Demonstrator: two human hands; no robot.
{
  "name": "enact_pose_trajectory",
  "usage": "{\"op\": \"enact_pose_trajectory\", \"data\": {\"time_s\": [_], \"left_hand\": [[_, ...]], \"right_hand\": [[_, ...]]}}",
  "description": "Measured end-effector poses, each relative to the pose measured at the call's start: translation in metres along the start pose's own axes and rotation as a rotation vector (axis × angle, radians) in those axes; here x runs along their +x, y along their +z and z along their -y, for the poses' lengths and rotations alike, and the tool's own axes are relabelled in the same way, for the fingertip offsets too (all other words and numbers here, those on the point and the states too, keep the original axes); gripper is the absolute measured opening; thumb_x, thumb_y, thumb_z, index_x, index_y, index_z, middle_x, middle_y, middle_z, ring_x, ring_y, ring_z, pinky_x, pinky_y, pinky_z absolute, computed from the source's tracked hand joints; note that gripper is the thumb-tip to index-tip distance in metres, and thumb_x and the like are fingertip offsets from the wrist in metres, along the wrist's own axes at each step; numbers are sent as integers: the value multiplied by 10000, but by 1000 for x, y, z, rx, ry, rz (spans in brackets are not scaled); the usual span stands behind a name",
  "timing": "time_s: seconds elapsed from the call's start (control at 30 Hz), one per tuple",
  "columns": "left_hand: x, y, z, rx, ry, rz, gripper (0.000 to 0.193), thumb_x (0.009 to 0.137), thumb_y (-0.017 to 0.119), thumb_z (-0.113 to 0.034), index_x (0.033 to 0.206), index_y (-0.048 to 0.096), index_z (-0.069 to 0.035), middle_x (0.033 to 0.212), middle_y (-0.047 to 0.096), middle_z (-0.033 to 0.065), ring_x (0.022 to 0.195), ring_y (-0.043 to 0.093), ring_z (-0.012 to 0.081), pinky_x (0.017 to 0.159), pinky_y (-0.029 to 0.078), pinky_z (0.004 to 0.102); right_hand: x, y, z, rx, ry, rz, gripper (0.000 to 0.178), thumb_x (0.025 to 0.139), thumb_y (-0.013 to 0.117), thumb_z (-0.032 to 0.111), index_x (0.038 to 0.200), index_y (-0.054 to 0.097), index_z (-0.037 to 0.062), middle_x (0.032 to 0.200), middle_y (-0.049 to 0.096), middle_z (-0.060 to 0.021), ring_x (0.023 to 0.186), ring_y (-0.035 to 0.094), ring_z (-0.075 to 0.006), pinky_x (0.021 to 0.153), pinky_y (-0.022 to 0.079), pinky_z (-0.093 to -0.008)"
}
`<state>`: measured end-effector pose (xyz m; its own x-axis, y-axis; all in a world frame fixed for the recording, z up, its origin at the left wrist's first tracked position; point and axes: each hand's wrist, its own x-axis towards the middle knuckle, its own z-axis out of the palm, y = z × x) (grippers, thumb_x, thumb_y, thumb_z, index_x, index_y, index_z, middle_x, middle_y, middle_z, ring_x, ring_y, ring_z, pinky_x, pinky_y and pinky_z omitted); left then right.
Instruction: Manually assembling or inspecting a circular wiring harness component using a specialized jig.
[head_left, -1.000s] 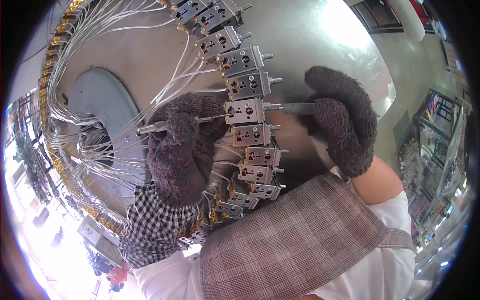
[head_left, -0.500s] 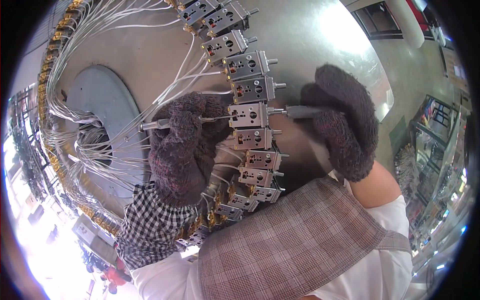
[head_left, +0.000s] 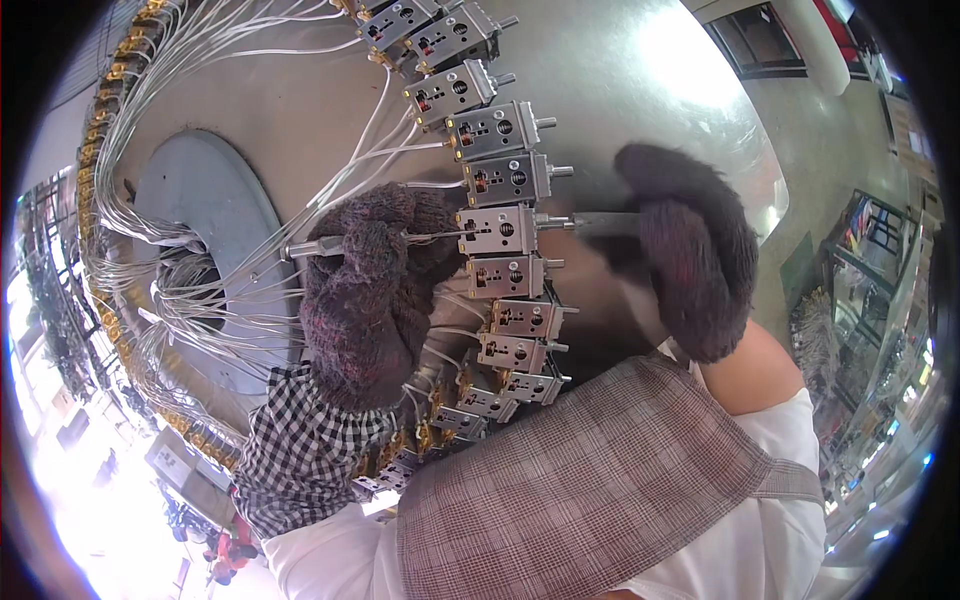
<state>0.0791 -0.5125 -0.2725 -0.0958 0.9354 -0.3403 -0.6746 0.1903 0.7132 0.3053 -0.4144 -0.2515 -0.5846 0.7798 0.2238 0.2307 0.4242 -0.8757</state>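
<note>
My left hand (head_left: 370,290), in a dark knitted glove, is closed around a slim metal screwdriver-like tool (head_left: 315,248). The tool's thin shank points right and its tip meets the slotted face of a small metal switch unit (head_left: 497,231) in the row. From that unit a short spindle (head_left: 553,222) sticks out to the right. A grey rod-shaped tool (head_left: 607,224) lines up with the spindle and touches its end. My right hand (head_left: 697,250), gloved alike, is closed around the far end of this grey tool; the fingers cover its handle.
Several similar switch units (head_left: 498,130) form a curved row on a round metal table (head_left: 600,90). White wires (head_left: 340,185) run left from them to a grey raised disc (head_left: 215,165). Brass-coloured fittings (head_left: 85,190) line the left rim. Shelving (head_left: 860,250) stands at right.
My right hand has turned around the grey tool, its fingers rolling over and drawing closer together. The left hand and its tool have barely shifted.
</note>
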Motion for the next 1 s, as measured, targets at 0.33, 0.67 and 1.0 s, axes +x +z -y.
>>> {"op": "enact_pose_trajectory", "data": {"time_s": [0.33, 0.67, 1.0], "left_hand": [[3, 5, -2, 13, 29, 17, 305, 899, 453, -306, 1114, 489, -93, 1136, 524, 130, 1058, 511, 317, 863, 432, 483], [15, 27, 17, 45, -32, -47, 301, 889, 483, -284, 1128, 493, -101, 1120, 543, 105, 1053, 515, 298, 881, 437, 452], [-63, -44, -121, -223, -50, 76, 368, 866, 522, -320, 1075, 494, -19, 1035, 540, 125, 941, 556, 240, 851, 460, 380]], "right_hand": [[0, 4, 1, 602, 373, -89, 307, 838, 549, 64, 1131, 494, -10, 1039, 571, -135, 782, 583, -144, 600, 492, -261], [0, -28, -33, -411, -365, 5, 248, 827, 520, 87, 1045, 529, -30, 1022, 574, -188, 779, 629, -215, 576, 518, -297], [42, 80, 145, 407, 447, -157, 278, 877, 440, 107, 1102, 506, -42, 864, 600, -106, 602, 550, -123, 541, 434, -227]]}}
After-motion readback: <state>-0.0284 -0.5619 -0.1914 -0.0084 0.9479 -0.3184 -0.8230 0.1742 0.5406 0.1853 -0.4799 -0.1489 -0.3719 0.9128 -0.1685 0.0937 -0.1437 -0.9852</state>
